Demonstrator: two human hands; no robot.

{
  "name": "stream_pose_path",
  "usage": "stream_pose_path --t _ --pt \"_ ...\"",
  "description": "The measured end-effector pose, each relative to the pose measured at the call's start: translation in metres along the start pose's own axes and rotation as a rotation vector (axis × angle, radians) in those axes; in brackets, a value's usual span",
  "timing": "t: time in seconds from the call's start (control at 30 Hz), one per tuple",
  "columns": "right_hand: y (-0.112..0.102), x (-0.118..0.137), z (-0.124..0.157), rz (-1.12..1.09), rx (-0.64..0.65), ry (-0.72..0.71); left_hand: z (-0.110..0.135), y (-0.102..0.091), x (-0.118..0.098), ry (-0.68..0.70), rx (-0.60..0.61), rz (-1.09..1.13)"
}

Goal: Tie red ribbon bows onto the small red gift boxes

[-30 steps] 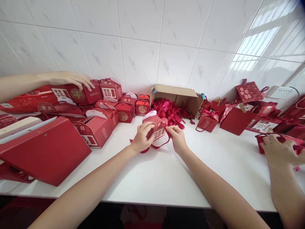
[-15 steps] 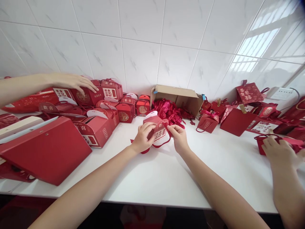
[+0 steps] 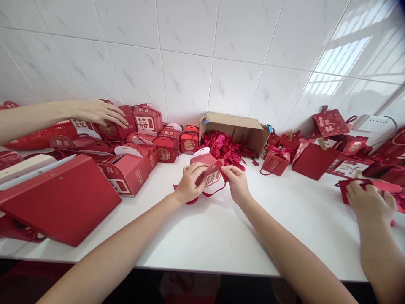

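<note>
At the middle of the white table, a small red gift box [image 3: 212, 179] with a white printed label is tilted between my two hands. My left hand [image 3: 191, 182] is closed round its left side, thumb on the front. The fingertips of my right hand [image 3: 234, 180] pinch a red ribbon [image 3: 217, 193] at the upper right edge of the box. That ribbon loops down below the box, and another bit of it shows under my left hand. Just behind the box lies a heap of crumpled red ribbons [image 3: 221, 147].
An open cardboard carton [image 3: 236, 120] lies against the tiled wall, ribbons spilling from it. Several red gift boxes [image 3: 134, 171] fill the left, with a large red box [image 3: 63, 198] nearer. Another person's hand [image 3: 98, 113] rests on boxes there; a hand [image 3: 373, 200] at right works on a box.
My hands and the gift box stay almost in place. The other person's hand at the left shifts slightly over the boxes, and the hand at the far right moves a little on its box.
</note>
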State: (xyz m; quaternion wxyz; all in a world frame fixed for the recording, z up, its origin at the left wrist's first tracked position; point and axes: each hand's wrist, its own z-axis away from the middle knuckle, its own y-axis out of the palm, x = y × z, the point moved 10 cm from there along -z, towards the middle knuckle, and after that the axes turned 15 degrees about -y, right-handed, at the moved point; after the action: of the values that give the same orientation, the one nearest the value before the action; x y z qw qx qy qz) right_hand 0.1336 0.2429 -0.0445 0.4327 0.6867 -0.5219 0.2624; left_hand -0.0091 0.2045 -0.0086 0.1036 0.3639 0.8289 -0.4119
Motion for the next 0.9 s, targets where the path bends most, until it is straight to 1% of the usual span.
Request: stream_pose_path --t 0.13,0.37,0.73,0.9 --pt "0.0 0.0 0.001 0.021 0.005 0.013 0.001 0.001 -0.001 0.017 0.004 -0.004" --pt "0.001 -0.003 0.002 0.005 0.011 0.037 0.001 0.001 0.0 0.01 0.003 -0.009" --pt "-0.006 -0.013 0.0 -0.024 -0.029 0.065 0.002 0.0 -0.002 0.033 -0.011 0.006" --pt "-0.005 -0.011 0.0 -0.048 -0.026 0.054 0.002 0.001 -0.003 0.04 -0.006 -0.005"
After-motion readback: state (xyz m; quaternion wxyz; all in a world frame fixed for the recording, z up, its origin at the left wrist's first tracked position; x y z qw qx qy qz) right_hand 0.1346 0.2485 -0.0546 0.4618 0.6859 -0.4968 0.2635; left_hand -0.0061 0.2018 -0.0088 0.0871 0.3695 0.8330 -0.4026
